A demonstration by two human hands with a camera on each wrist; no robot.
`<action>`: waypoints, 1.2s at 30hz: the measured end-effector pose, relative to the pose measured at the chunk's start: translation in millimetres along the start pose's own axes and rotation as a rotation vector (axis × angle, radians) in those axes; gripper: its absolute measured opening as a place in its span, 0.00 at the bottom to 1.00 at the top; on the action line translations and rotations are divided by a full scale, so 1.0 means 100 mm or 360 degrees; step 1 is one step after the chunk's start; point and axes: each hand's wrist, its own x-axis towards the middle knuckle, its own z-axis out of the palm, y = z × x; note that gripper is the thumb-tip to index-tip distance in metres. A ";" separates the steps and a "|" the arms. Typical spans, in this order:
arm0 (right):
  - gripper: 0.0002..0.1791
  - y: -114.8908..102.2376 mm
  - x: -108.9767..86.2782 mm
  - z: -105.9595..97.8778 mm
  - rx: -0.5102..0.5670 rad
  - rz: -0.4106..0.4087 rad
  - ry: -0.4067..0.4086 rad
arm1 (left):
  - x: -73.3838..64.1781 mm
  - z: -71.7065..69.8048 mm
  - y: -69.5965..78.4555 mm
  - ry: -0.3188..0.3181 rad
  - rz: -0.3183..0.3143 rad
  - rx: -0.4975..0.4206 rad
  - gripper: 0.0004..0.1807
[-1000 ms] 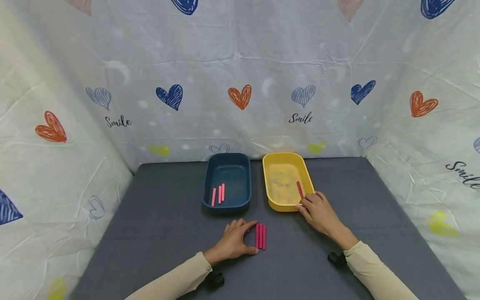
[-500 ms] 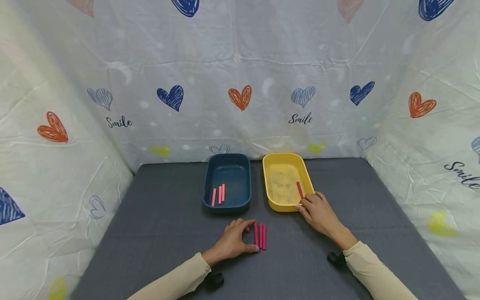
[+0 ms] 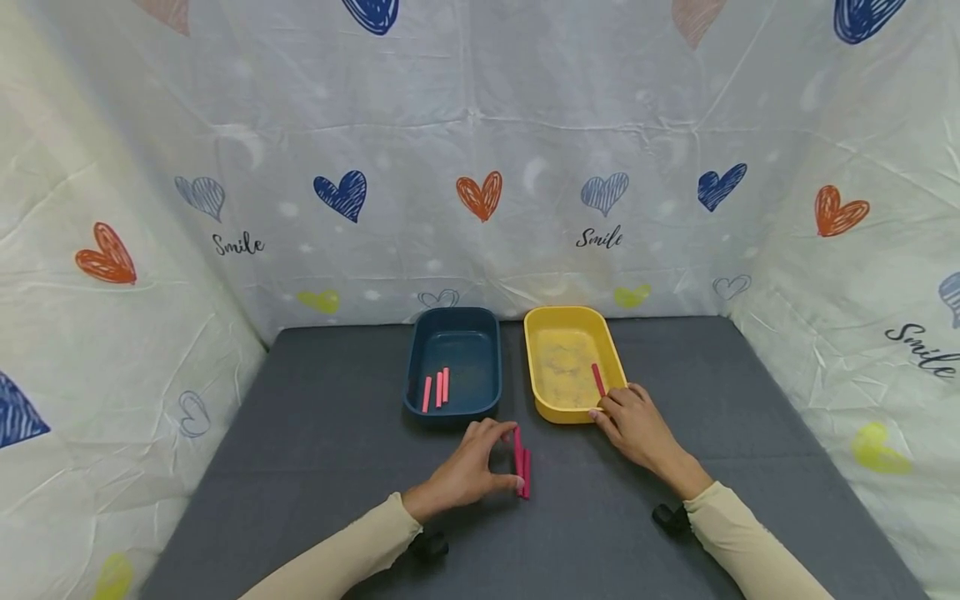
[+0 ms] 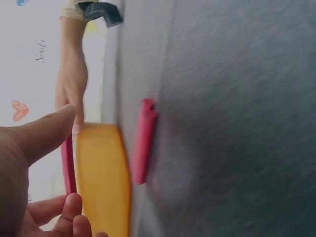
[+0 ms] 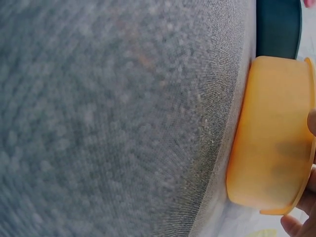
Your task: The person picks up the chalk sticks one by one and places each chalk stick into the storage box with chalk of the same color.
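My left hand pinches a dark pink stick, chalk-like in shape, end to end between thumb and fingertips. The stick is upraised from the table, and in the head view it overlaps the pair of similar dark pink sticks lying side by side below. My right hand grips the near right corner of the yellow tray, fingers over the rim. Inside that tray, one dark red stick lies with its near end by those fingers, partly hidden.
Left of the yellow tray stands a dark blue tray holding three light pink sticks. Both trays sit at the back of the grey cloth-covered table. A white curtain printed with hearts surrounds the table's back and sides.
My left hand has separated one dark pink stick from the row of three and lifted it off the table, moving slightly away and to the right. The right hand stays at the yellow tray.
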 end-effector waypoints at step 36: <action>0.10 -0.01 0.00 -0.01 0.0006 0.0002 -0.0015 | 0.96 -0.41 0.42 0.0279 0.0019 -0.0103 0.44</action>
